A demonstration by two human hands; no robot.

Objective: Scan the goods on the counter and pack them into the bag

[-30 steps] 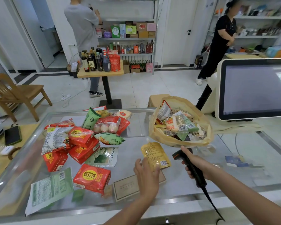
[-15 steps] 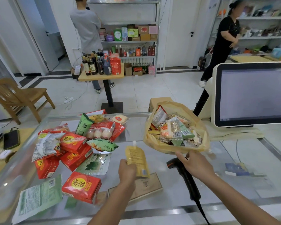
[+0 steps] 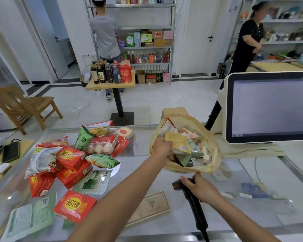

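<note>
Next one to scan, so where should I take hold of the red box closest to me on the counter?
Probably pinch the red box across its near and far long edges, coming from above with the left hand once it releases the yellow pouch. It lies flat, label up, at the pile's near edge, front wall exposed.

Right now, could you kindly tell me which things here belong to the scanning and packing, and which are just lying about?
Job in hand: yellow pouch held by the left hand; tan bag; scanner gripped by the right hand; packets and boxes heaped at left.
Lying about: wooden plaque; flat black device; wooden chair.
</note>
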